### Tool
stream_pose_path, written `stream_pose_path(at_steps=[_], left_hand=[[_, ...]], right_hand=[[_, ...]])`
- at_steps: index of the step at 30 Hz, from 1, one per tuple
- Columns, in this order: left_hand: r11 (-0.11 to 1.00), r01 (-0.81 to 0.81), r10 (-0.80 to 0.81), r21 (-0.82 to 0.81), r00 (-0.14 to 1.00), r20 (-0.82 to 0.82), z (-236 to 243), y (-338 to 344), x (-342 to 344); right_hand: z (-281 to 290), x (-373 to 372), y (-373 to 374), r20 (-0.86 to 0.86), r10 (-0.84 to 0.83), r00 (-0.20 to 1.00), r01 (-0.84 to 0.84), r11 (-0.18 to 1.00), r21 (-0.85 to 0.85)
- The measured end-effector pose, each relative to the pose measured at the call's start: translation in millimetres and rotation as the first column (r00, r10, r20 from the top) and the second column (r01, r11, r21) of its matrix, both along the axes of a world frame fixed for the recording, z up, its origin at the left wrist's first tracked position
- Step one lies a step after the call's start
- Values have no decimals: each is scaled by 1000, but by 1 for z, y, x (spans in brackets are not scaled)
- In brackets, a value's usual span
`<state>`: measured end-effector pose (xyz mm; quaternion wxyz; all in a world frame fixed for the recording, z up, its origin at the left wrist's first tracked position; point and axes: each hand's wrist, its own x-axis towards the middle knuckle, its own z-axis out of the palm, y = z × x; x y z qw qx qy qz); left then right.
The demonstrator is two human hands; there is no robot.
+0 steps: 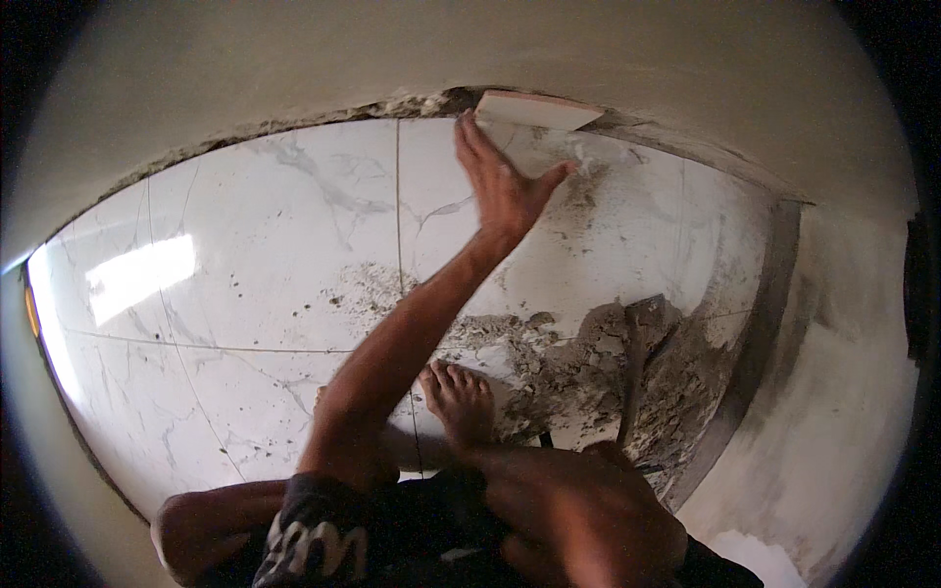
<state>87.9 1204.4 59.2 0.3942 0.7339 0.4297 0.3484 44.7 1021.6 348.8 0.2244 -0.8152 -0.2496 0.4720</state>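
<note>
My left hand [505, 186] reaches forward across the floor toward the far wall. Its fingers are stretched out and the thumb points away to the right, so the hand is open. The fingertips are at the left end of a narrow cut piece of tile [539, 110], pale on its face with a reddish edge, which leans in the gap along the wall. Whether they press on it I cannot tell. Beyond my bent knee, a small patch of skin [608, 452] may be my right hand; its fingers are hidden. Beside it a long, thin dark tool or strip [632, 372] stands over wet mortar.
Large white marbled floor tiles [245, 265] stretch to the left. Grey mortar [588, 363] lies heaped and scattered at the right, with crumbs toward the middle. A rough gap [392, 106] runs along the far wall. My bare foot [458, 397] rests beside the mortar.
</note>
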Motion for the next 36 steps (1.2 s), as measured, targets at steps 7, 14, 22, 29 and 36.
stream_pose_path(at_steps=[7,14,22,29,36], left_hand=[[964,-190,201,-187,979,42,-9,-12,47],[928,-339,337,-154,941,-38,-5,-12,64],[916,-375,381,-140,924,18,-2,-11,76],[913,-353,366,-203,930,31,-4,-7,77],[922,-351,355,-164,935,-3,-10,-17,8]], right_hand=[[-177,77,-212,621,42,783,185,937,-296],[-218,68,-218,500,136,855,91,911,-403],[-246,69,-238,546,61,836,239,854,-462],[-236,66,-205,525,-25,851,251,897,-364],[-245,72,-215,618,13,786,176,954,-244]])
